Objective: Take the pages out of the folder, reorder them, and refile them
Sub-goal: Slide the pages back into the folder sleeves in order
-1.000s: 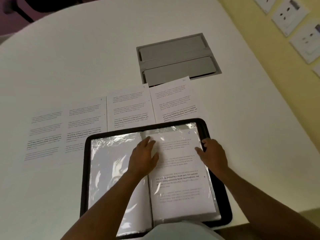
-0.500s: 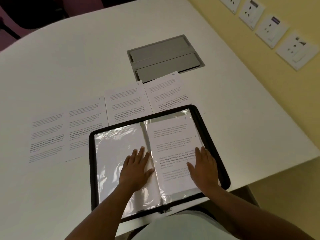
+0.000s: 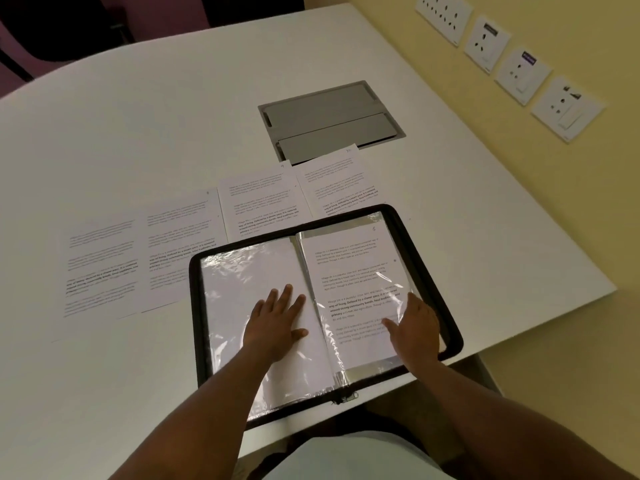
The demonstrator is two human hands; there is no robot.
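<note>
A black zip folder [image 3: 446, 285] lies open at the near edge of the white table [image 3: 138, 140], its clear plastic sleeves showing. My left hand [image 3: 277, 323] rests flat, fingers spread, on the blank left sleeve [image 3: 239, 282]. My right hand [image 3: 414, 327] lies flat on the lower part of the right sleeve, which holds a printed page [image 3: 349, 265]. Several loose printed pages lie in a row beyond the folder: one at the far left [image 3: 100, 261], one beside it [image 3: 176, 244], a third [image 3: 258, 199] and a fourth [image 3: 337, 178] partly under the folder's far edge.
A grey cable hatch [image 3: 329, 119] is set into the table behind the pages. A yellow wall with several socket plates [image 3: 519, 74] runs along the right. The table's right edge drops off near the folder. A dark chair [image 3: 52, 32] stands at the far side.
Both hands slid from the upper middle of the folder down toward me and now lie flat on the two sleeves. The view tilted and shifted.
</note>
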